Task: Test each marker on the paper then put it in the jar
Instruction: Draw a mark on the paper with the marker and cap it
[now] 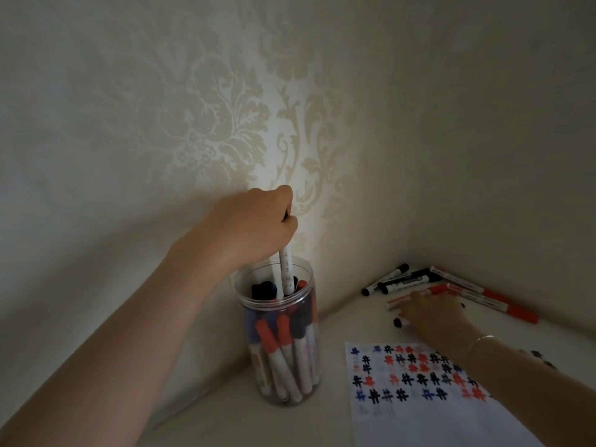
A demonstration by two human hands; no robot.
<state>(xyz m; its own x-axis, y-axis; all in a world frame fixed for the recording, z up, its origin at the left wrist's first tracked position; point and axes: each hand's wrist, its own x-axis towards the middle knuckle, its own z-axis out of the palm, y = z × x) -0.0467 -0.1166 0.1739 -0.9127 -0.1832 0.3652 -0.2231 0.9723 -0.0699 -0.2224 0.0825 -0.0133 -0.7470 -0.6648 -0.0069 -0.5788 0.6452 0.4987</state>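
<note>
A clear plastic jar (280, 395) stands on the pale table, holding several red, blue and black markers. My left hand (248, 227) is above its mouth and grips a white marker (286, 269) upright, its lower end inside the jar. A sheet of paper (419, 414) with rows of red, blue and black test marks lies at the lower right. Beyond it, my right hand (432, 309) rests on loose markers: a red-capped one (416, 295) lies under its fingertips, and a black-capped tip (399, 322) shows at its near side.
More black markers (400, 280) and red markers (483, 293) lie in the table's far right corner. Patterned wallpaper walls close in behind and to the right. A bracelet (480, 341) circles my right wrist.
</note>
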